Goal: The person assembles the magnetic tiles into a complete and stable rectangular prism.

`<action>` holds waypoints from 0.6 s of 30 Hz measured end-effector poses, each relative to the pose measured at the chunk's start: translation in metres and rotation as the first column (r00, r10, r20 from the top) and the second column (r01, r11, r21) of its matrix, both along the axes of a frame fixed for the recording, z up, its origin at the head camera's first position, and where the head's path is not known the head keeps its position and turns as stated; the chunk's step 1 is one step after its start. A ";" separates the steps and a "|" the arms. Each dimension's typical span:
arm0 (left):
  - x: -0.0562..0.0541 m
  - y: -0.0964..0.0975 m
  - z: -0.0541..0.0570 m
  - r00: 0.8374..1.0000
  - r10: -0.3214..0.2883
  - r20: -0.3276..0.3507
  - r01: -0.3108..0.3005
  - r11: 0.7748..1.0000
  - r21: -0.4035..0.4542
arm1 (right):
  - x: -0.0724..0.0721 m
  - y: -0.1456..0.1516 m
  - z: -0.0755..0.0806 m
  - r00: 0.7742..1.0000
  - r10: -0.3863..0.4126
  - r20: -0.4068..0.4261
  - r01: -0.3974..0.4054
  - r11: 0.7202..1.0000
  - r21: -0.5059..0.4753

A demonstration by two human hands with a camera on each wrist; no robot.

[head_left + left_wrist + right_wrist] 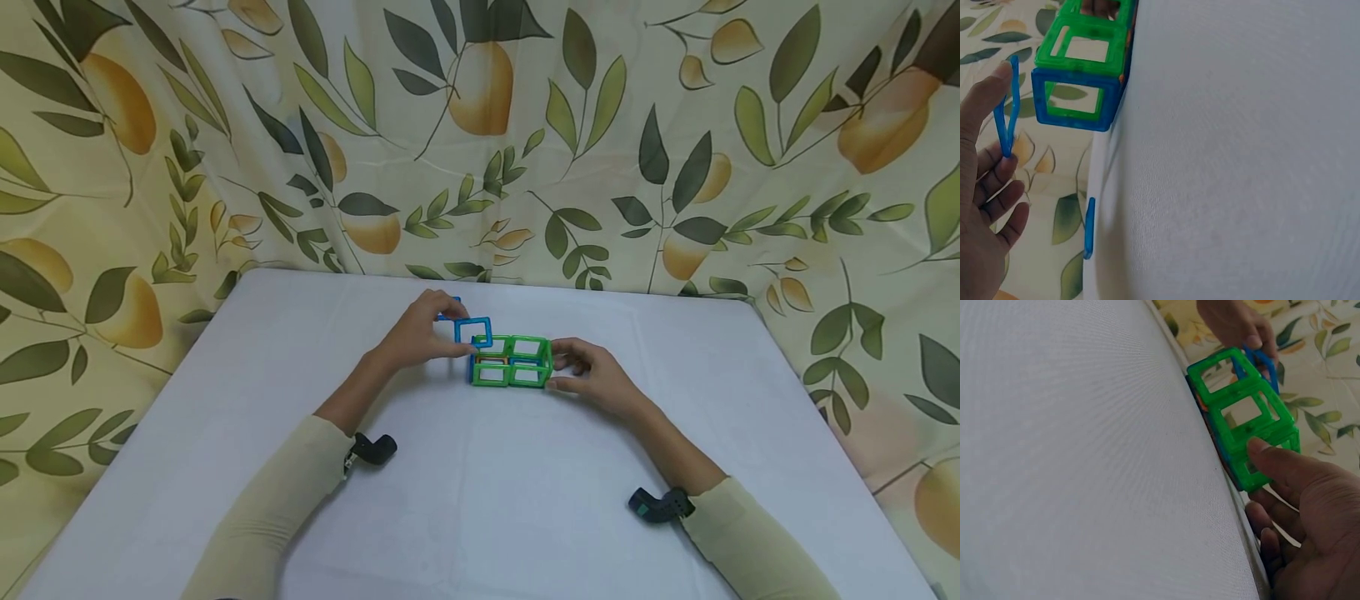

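My left hand [420, 335] pinches a blue square magnetic tile [490, 332] between thumb and fingers. That tile is held up at the left end of a long box built of magnetic tiles [510, 374]. Green squares form the box's long sides, and a blue square [1038, 97] closes its left end. Orange and blue tiles show low inside it. My right hand [600, 381] grips the box's right end; in the right wrist view the thumb [1266, 453] lies on a green tile, with the fingers partly hidden behind.
Another blue tile [1089, 229] lies on the table near my left hand, partly covered by it in the head view. A white cloth [480, 500] covers the table. Behind its far edge hangs a curtain [480, 192] printed with leaves and fruit.
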State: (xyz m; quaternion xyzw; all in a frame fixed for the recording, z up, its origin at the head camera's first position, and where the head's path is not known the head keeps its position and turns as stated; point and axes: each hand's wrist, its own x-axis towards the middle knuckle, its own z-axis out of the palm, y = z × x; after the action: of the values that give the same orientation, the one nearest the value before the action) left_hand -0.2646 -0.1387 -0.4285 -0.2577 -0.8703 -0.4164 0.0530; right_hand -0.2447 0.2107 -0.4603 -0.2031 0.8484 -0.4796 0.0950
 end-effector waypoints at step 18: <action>0.008 0.019 0.003 0.997 -0.073 -0.022 0.072 0.996 -0.058 | 0.001 0.000 0.001 1.000 0.007 0.002 -0.008 1.000 0.001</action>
State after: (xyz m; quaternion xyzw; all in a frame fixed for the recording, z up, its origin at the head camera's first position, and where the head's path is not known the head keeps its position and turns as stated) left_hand -0.2567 -0.1201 -0.4253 -0.2956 -0.8711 -0.3901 0.0408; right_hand -0.2441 0.2102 -0.4589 -0.2058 0.8477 -0.4791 0.0978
